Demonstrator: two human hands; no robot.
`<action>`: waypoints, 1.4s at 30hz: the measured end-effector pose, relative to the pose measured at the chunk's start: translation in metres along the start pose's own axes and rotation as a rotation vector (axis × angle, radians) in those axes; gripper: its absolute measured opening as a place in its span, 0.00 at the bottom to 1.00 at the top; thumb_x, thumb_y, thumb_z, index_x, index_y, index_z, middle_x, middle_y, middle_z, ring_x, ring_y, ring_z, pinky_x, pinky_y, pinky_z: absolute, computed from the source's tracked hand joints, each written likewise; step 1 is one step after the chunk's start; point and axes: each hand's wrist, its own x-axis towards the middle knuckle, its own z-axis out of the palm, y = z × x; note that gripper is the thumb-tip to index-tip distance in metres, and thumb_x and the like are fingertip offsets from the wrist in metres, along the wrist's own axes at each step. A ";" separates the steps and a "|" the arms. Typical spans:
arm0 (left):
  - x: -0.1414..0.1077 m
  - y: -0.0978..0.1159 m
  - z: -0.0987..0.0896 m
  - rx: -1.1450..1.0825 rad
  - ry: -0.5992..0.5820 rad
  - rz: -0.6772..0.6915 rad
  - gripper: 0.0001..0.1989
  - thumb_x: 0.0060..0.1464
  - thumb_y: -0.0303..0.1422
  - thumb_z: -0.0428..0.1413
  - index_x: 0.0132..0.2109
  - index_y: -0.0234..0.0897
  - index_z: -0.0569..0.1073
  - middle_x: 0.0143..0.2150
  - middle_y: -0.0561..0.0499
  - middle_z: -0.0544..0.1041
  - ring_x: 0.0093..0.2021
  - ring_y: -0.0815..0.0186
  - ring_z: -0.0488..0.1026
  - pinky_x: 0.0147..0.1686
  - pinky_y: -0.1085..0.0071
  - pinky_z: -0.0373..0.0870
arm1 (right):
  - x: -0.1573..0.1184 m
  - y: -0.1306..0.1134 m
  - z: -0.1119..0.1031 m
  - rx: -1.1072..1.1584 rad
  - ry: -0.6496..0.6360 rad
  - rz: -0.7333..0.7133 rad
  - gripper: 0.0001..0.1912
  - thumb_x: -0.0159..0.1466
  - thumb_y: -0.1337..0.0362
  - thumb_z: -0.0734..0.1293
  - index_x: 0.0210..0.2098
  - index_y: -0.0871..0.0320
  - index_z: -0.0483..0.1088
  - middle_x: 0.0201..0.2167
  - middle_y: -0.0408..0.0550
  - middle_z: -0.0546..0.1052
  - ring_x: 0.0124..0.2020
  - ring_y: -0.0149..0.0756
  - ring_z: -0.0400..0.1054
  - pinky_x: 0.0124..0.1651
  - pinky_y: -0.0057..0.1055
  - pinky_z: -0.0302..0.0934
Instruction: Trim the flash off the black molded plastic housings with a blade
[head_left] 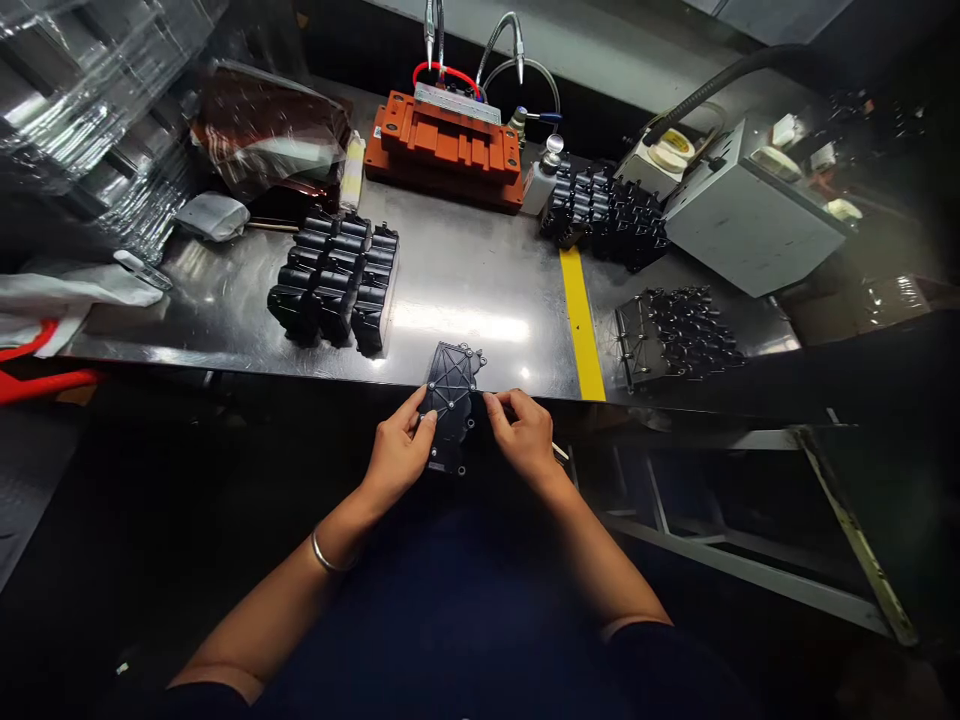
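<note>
My left hand (401,445) is closed on a flat black moulded plastic part (450,425), with the thumb on its face near the left edge. Crossing ribs and small round bosses cover the face of this part, which is tilted at the front edge of the bench. My right hand (521,430) is in a pinch at the part's right edge. What its fingertips hold, if anything, is too small to make out. A thin pale stick end (560,454) shows beside the right wrist; whether the hand grips it is hidden.
On the steel bench (480,265) stand stacked black parts (334,280) at left, more black parts (600,215) at back right, and others (690,335) beyond yellow tape (581,325). An orange fixture (450,140), a white bottle (540,180) and a grey box (757,220) stand behind.
</note>
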 end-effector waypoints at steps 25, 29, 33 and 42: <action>0.002 -0.004 -0.001 0.003 0.022 0.029 0.30 0.51 0.38 0.60 0.60 0.31 0.71 0.21 0.58 0.67 0.22 0.71 0.64 0.24 0.75 0.65 | 0.003 0.006 0.002 -0.121 0.059 -0.084 0.16 0.67 0.58 0.62 0.26 0.57 0.71 0.24 0.47 0.77 0.25 0.32 0.70 0.31 0.27 0.56; 0.001 -0.004 0.002 0.020 0.030 0.029 0.30 0.52 0.38 0.60 0.61 0.30 0.71 0.21 0.57 0.68 0.21 0.72 0.64 0.23 0.75 0.64 | 0.001 0.000 0.005 -0.099 0.016 -0.048 0.16 0.67 0.58 0.62 0.25 0.57 0.71 0.24 0.47 0.77 0.26 0.32 0.70 0.30 0.27 0.56; 0.002 -0.001 0.001 0.082 0.005 0.042 0.30 0.55 0.39 0.57 0.62 0.29 0.69 0.23 0.55 0.71 0.22 0.71 0.66 0.23 0.75 0.65 | 0.002 -0.003 0.004 0.071 -0.065 0.020 0.17 0.65 0.55 0.63 0.25 0.57 0.71 0.23 0.46 0.76 0.25 0.31 0.68 0.31 0.27 0.57; 0.001 0.052 -0.075 0.514 -0.655 0.362 0.21 0.60 0.36 0.54 0.59 0.39 0.73 0.33 0.50 0.81 0.25 0.69 0.71 0.27 0.72 0.68 | 0.032 0.009 -0.047 0.571 -0.717 0.194 0.21 0.50 0.50 0.74 0.35 0.60 0.75 0.25 0.41 0.72 0.26 0.28 0.62 0.29 0.26 0.56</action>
